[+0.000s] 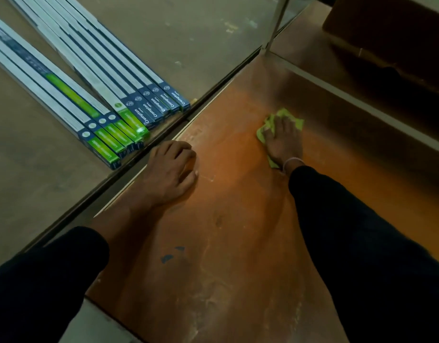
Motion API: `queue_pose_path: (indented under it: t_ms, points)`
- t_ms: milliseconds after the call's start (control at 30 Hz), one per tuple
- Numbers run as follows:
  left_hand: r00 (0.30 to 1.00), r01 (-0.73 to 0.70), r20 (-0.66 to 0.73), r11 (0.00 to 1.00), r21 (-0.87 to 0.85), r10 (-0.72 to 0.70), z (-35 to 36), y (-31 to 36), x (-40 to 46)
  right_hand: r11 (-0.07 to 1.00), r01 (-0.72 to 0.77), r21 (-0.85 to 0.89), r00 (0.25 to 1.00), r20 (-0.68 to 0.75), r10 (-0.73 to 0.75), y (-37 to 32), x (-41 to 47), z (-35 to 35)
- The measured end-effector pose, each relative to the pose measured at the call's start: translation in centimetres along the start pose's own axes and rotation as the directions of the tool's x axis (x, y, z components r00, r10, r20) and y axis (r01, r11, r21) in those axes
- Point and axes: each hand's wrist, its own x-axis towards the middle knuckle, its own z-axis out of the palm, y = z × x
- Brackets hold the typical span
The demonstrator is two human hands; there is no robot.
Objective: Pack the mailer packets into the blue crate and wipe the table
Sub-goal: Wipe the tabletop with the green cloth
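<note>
Green cloth under right hand near table edge.

cloth partly under right hand, boxes cut off top-left

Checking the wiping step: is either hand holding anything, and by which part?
The right hand presses flat on the middle of the green cloth on the table. The left hand holds nothing.

floor: grey-brown, scuffed, well left of the grip
long boxes: stacked on floor, far left
metal post: upright, beyond the grip
light: dim, warm
</note>
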Motion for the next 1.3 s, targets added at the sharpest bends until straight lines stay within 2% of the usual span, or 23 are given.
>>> queue_pose_path:
  t_ms: [33,67,100,133,200,233,300,400,467,533,633,700,733,800,867,900,1000,1033,1067,1133,1200,1233,1300]
  points:
    - [1.0,0.01,-0.011,1.0,0.0,-0.01,0.0,0.1,0.0,0.992,-0.124,0.008,0.992,0.013,0.124,-0.5,0.9,0.1]
    - [1.0,0.014,-0.018,1.0,0.001,-0.014,0.0,0.2,0.1,0.986,-0.166,0.015,0.986,0.028,0.165,-1.7,1.5,0.3]
    - [1.0,0.013,-0.019,1.0,0.001,-0.013,0.0,0.2,0.1,0.994,-0.102,0.023,0.994,0.028,0.101,-3.2,1.8,0.5]
    - [1.0,0.012,-0.019,1.0,0.003,-0.012,0.0,0.2,0.1,0.998,0.043,0.034,0.999,0.016,-0.044,-4.9,2.0,0.8]
    - [1.0,0.011,-0.016,1.0,0.007,-0.011,0.0,0.2,0.1,0.935,0.352,0.044,0.935,0.028,-0.354,-7.4,2.5,1.2]
    - [1.0,0.015,-0.012,1.0,0.009,-0.015,0.0,0.1,0.1,0.902,0.429,0.046,0.901,0.043,-0.431,-7.9,3.3,1.2]
    - [1.0,0.022,0.004,1.0,0.017,-0.022,0.1,0.0,0.1,0.915,0.401,0.044,0.914,0.048,-0.403,-8.3,5.4,1.2]
    - [1.0,0.026,0.007,0.999,0.027,-0.027,0.3,-0.1,0.2,0.985,0.163,0.049,0.986,0.039,-0.165,-9.0,8.3,1.2]
    - [1.0,0.019,0.009,1.0,0.023,-0.019,0.3,-0.1,0.2,0.992,0.114,0.061,0.992,0.042,-0.117,-10.8,9.2,1.3]
    - [1.0,0.019,0.009,1.0,0.02,-0.019,0.3,-0.2,0.2,0.975,0.215,0.049,0.975,0.044,-0.217,-12.6,9.0,1.5]
    - [1.0,0.013,0.009,0.999,0.032,-0.014,0.2,-0.3,0.2,0.892,0.451,0.042,0.889,0.071,-0.453,-12.6,7.7,1.3]
    - [1.0,0.016,0.018,0.999,0.036,-0.017,0.2,-0.1,0.1,0.864,0.501,0.048,0.861,0.07,-0.503,-10.9,7.1,1.1]
    - [1.0,0.019,0.024,0.999,0.035,-0.02,0.2,-0.1,0.1,0.883,0.468,0.041,0.881,0.054,-0.47,-9.8,7.0,1.0]
    - [0.999,0.022,0.033,0.999,0.036,-0.023,0.1,0.0,0.1,0.962,0.273,0.028,0.962,0.012,-0.273,-7.9,6.7,0.7]
    - [0.999,0.019,0.029,0.999,0.032,-0.02,-0.1,0.0,0.2,0.994,0.109,0.024,0.994,0.001,-0.109,-7.6,5.6,0.7]
    - [1.0,0.016,0.022,0.999,0.028,-0.016,-0.1,0.0,0.1,0.992,0.124,0.026,0.992,0.008,-0.124,-7.9,4.4,0.8]
    - [1.0,0.005,0.01,1.0,0.019,-0.006,-0.2,0.1,-0.1,0.937,0.349,0.028,0.936,0.041,-0.35,-7.2,0.2,1.0]
    - [1.0,0.012,0.012,1.0,0.011,-0.012,-0.2,0.1,-0.2,0.937,0.35,0.009,0.936,0.038,-0.35,-6.3,-0.7,1.0]
    - [1.0,0.021,0.015,1.0,0.003,-0.021,-0.4,0.2,-0.3,0.961,0.275,-0.01,0.961,0.021,-0.275,-5.2,-1.3,0.9]
    - [0.999,0.022,0.024,1.0,-0.021,-0.022,-0.6,0.2,-0.4,1.0,-0.026,-0.003,1.0,-0.001,0.026,-3.6,-2.5,0.7]
    - [1.0,-0.001,0.02,0.998,-0.06,0.002,-0.8,-0.1,-1.0,0.975,-0.223,0.008,0.975,0.028,0.222,-4.2,-3.6,0.7]
    - [1.0,-0.016,0.022,0.997,-0.077,0.018,-1.0,-0.4,-1.5,0.974,-0.224,0.01,0.974,0.037,0.224,-5.4,-4.2,0.7]
    - [0.999,-0.037,0.027,0.995,-0.088,0.039,-1.7,-1.3,-3.2,0.998,-0.048,0.028,0.999,0.024,0.047,-9.0,-5.3,0.9]
